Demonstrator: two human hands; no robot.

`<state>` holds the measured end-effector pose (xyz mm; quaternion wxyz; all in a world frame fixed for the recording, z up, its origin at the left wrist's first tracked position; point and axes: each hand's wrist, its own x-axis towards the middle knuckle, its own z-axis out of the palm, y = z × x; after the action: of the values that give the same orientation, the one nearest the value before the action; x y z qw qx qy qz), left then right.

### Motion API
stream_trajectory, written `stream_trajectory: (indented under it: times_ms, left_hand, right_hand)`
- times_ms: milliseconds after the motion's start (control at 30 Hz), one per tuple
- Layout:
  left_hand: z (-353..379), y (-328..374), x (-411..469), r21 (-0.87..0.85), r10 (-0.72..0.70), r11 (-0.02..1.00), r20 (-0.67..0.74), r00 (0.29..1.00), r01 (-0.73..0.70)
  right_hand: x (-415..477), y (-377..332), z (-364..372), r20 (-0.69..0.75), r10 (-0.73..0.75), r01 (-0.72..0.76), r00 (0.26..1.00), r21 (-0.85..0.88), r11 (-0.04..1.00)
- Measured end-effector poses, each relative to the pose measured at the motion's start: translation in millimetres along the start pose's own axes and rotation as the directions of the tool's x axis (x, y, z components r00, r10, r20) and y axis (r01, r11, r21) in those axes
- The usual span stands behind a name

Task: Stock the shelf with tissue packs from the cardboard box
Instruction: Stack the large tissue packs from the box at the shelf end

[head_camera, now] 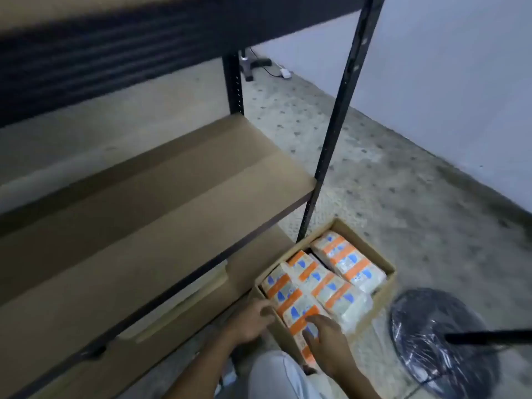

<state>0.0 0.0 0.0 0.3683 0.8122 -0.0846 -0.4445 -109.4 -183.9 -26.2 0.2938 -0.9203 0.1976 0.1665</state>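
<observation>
The tissue packs (342,260) lie crowded in the open cardboard box (384,295), which sits on the floor (403,182) just beside the shelf's front post (331,139). On the nearest pack (296,308) the right grip (325,341) rests with fingers spread, not closed round it. The left grip (253,321) curls at that pack's left side by the box wall — whether it holds the pack cannot be told. The brown shelf board (144,197) lies above; a plastic-wrapped round base (431,341) stands near the box.

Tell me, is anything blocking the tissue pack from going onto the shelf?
Nothing visible. The left hand and right hand are at the nearest tissue pack in the cardboard box; the shelf beside it is open in front.
</observation>
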Motion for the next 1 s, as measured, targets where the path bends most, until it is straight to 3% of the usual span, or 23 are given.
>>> stream_trajectory:
  times_ms: [200, 300, 400, 500, 600, 833, 1000]
  left_hand:
    - [25, -37, 109, 0.141, 0.194, 0.971, 0.010, 0.981, -0.194]
    - [37, -62, 154, 0.316, 0.350, 0.884, 0.040, 0.936, -0.344]
    - [41, -79, 182, 0.377, 0.464, 0.814, 0.036, 0.885, -0.442]
    - [43, -92, 191, 0.481, 0.525, 0.720, 0.094, 0.846, -0.501]
    - [46, -90, 191, 0.655, 0.503, 0.580, 0.180, 0.845, -0.485]
    - [50, -81, 182, 0.708, 0.412, 0.543, 0.244, 0.878, -0.451]
    - [69, -83, 182, 0.712, 0.391, 0.577, 0.190, 0.901, -0.400]
  right_hand:
    - [39, 38, 60, -0.099, -0.022, 0.003, 0.995, -0.188, 0.982]
    - [44, 57, 81, -0.145, -0.072, 0.032, 0.987, -0.263, 0.964]
    - [51, 77, 91, -0.241, -0.176, 0.096, 0.954, -0.313, 0.945]
    - [57, 85, 89, -0.220, -0.182, 0.102, 0.958, -0.331, 0.938]
    - [65, 93, 86, -0.194, -0.194, 0.114, 0.962, -0.357, 0.927]
    - [60, 107, 85, -0.201, -0.257, 0.168, 0.945, -0.378, 0.910]
    - [61, 108, 83, -0.192, -0.250, 0.175, 0.949, -0.337, 0.925]
